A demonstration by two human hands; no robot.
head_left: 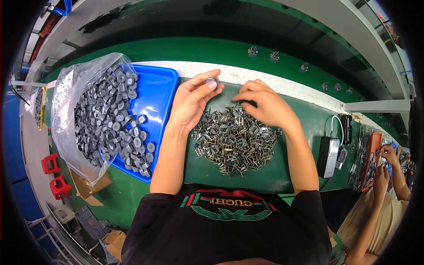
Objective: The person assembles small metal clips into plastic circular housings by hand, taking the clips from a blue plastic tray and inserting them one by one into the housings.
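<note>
My left hand (190,100) is raised over the green worktop (304,106), pinching a small round grey plastic part (212,82) between thumb and fingers. To its right, my right hand (270,107) hovers at the far edge of a heap of small dark parts with metal pins (236,143). Its fingers are bent, with the thumb and index fingertips apart, and I see nothing held between them. On the left, a blue tray (154,84) carries a clear plastic bag (63,112), from which many round grey parts (117,119) spill.
Beyond a white ledge (190,67), several small assemblies (252,51) stand spaced out on a green belt. A white-and-black device (328,157) with a cable lies at right. Farther right, a co-worker's hands (388,155) work beside an orange tray (372,159). Red stools (60,186) stand at lower left.
</note>
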